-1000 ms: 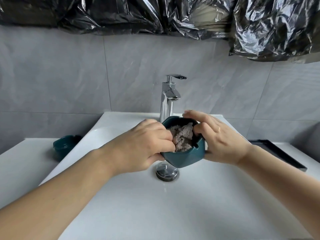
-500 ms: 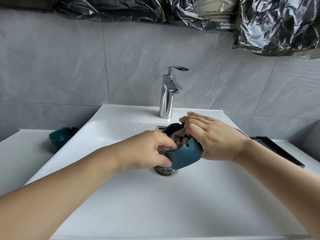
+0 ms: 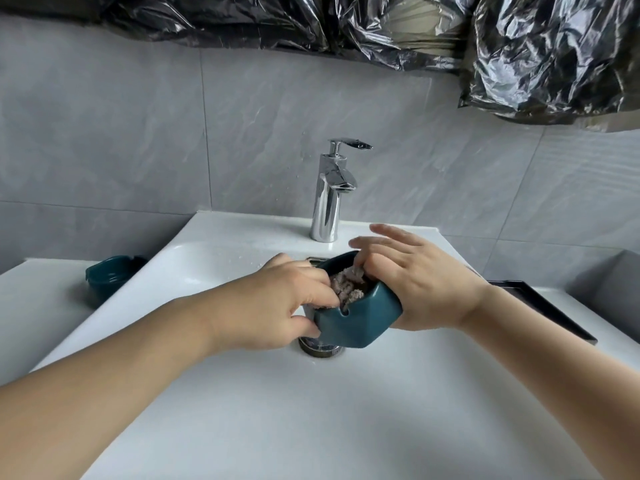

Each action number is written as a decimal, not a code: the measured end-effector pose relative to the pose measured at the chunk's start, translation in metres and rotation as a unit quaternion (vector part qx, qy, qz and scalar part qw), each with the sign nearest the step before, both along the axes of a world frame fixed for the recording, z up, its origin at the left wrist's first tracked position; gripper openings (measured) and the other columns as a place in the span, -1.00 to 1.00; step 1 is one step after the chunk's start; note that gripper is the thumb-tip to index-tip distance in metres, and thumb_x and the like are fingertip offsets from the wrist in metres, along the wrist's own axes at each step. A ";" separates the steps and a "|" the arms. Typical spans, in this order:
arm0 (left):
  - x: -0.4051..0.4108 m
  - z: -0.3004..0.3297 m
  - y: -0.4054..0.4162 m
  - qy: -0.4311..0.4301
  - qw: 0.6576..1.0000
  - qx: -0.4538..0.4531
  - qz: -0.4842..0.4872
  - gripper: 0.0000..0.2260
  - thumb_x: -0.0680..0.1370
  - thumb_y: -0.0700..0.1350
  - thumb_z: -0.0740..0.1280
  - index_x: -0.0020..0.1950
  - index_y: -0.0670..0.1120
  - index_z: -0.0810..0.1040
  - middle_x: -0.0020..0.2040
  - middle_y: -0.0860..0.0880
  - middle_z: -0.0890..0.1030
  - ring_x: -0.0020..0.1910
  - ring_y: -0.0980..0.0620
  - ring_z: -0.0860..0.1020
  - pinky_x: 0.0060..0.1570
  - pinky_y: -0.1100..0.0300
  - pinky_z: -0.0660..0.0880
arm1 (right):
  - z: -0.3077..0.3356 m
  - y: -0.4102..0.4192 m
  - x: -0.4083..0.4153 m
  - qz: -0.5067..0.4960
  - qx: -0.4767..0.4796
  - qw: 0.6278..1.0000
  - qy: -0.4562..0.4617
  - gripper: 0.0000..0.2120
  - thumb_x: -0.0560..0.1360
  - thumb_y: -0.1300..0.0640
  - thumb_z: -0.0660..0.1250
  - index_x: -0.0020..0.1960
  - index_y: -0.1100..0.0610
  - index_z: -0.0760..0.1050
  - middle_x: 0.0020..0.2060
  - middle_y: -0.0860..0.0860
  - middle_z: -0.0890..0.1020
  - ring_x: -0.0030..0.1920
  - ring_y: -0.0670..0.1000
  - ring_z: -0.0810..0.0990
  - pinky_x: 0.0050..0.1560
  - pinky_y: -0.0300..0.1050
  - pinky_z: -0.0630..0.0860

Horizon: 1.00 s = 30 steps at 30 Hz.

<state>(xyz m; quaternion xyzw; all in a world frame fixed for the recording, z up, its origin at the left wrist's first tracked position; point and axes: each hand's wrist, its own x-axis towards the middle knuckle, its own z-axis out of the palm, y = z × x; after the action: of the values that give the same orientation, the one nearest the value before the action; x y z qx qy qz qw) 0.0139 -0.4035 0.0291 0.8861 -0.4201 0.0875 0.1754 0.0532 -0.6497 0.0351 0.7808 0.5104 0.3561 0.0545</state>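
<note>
Two bare forearms reach in from the lower corners over a white sink (image 3: 311,420). Above its middle, right over the metal drain (image 3: 322,350), both hands meet at a dark teal cup (image 3: 356,323), which is held clear of the basin and tilted with its mouth facing up and to the left. A crumpled grey cloth (image 3: 346,289) is stuffed inside the cup.

The left hand (image 3: 277,303) has its fingers curled onto the cloth at the cup's mouth, with the thumb low against the outer wall near the cup's base. The right hand (image 3: 426,285) cradles the cup from the right, palm against its side. Some of its fingers hook over the far rim into the cup, while two others stretch out straight above it.

Behind the hands a chrome tap (image 3: 329,202) stands upright on the back edge of the sink. On the white bench (image 3: 34,299), to the left, sits a second teal dish (image 3: 107,275), close to the sink's edge. To the right lies a flat black tray (image 3: 540,306). A grey tiled wall (image 3: 138,133) rises behind, with crinkled black plastic sheeting (image 3: 554,46) hanging across the top.
</note>
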 end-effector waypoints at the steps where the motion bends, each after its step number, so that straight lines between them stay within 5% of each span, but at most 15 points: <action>1: -0.002 0.000 -0.003 0.043 0.999 0.001 0.012 -0.79 0.48 -0.09 0.44 -0.14 0.23 0.50 -0.14 0.24 0.45 0.01 0.34 0.37 0.18 0.35 0.16 | -0.002 0.000 0.000 -0.011 -0.011 1.000 0.001 -0.73 0.43 0.04 0.38 -0.01 0.16 0.40 0.03 0.15 0.66 0.21 0.12 0.60 0.45 0.08 0.32; 6: -0.013 0.002 -0.022 0.176 0.974 -0.127 0.059 -0.91 0.45 -0.13 0.47 -0.12 0.02 0.60 -0.12 -0.02 0.59 -0.09 -0.02 0.55 -0.01 -0.04 0.49 | -0.003 0.002 0.001 -0.050 -0.010 0.999 -0.005 -0.80 0.42 0.08 0.30 -0.08 0.22 0.49 -0.12 0.12 0.64 -0.02 0.17 0.63 0.47 0.05 0.27; 9: -0.011 0.002 -0.020 0.157 0.980 -0.120 0.038 -0.87 0.42 -0.11 0.47 -0.12 0.10 0.59 -0.13 0.07 0.55 -0.08 0.07 0.53 -0.02 0.09 0.49 | -0.002 0.002 -0.001 -0.020 -0.001 0.998 -0.051 -0.85 0.45 0.12 0.31 -0.11 0.22 0.50 -0.17 0.11 0.61 -0.03 0.18 0.62 0.39 0.11 0.37; 15: -0.005 0.005 -0.003 0.040 0.995 -0.086 -0.018 -0.79 0.40 -0.16 0.51 -0.02 0.07 0.68 -0.10 0.15 0.57 0.01 0.21 0.48 0.12 0.33 0.29 | 0.009 -0.005 -0.001 0.061 0.065 0.996 -0.031 -0.78 0.44 0.16 0.44 -0.04 0.20 0.44 0.07 0.14 0.66 0.32 0.14 0.54 0.39 0.19 0.37; 19: -0.010 0.003 -0.006 0.138 0.988 -0.075 -0.011 -0.82 0.46 -0.20 0.47 -0.02 0.05 0.65 -0.11 0.27 0.50 -0.01 0.30 0.45 0.09 0.43 0.29 | -0.001 0.000 0.001 0.058 0.017 0.998 0.034 -0.78 0.41 0.15 0.45 -0.12 0.25 0.46 -0.06 0.19 0.65 0.17 0.16 0.62 0.39 0.14 0.40; 22: -0.015 0.005 -0.015 0.246 0.963 -0.111 -0.005 -0.96 0.48 -0.24 0.43 -0.09 -0.13 0.62 -0.07 0.03 0.56 -0.06 0.06 0.56 0.06 0.10 0.52 | -0.004 0.001 0.003 0.021 0.003 0.998 0.057 -0.76 0.41 0.09 0.43 -0.07 0.22 0.47 -0.04 0.16 0.65 0.12 0.19 0.63 0.45 0.01 0.33; 25: -0.014 0.005 -0.020 0.222 0.965 -0.137 0.013 -0.88 0.44 -0.15 0.43 -0.07 -0.16 0.63 -0.01 -0.14 0.58 0.02 -0.10 0.59 0.13 -0.12 0.51 | 0.000 0.000 0.000 0.010 0.013 0.999 0.031 -0.77 0.42 0.10 0.42 -0.06 0.21 0.44 -0.02 0.16 0.65 0.11 0.17 0.62 0.48 -0.05 0.29; 30: -0.008 0.013 -0.008 0.098 0.991 -0.095 -0.007 -0.85 0.44 -0.16 0.44 -0.03 0.01 0.67 -0.10 0.19 0.54 0.01 0.25 0.48 0.12 0.36 0.31 | 0.007 0.001 -0.003 0.055 0.067 0.996 -0.029 -0.77 0.49 0.10 0.39 0.04 0.16 0.40 -0.07 0.16 0.64 0.15 0.17 0.61 0.38 0.08 0.41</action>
<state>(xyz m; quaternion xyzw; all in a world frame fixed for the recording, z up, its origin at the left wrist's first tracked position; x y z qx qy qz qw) 0.0056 -0.4111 0.0420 0.8668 -0.3965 0.0387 0.2999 0.0497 -0.6486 0.0423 0.7428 0.5257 0.4146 -0.0021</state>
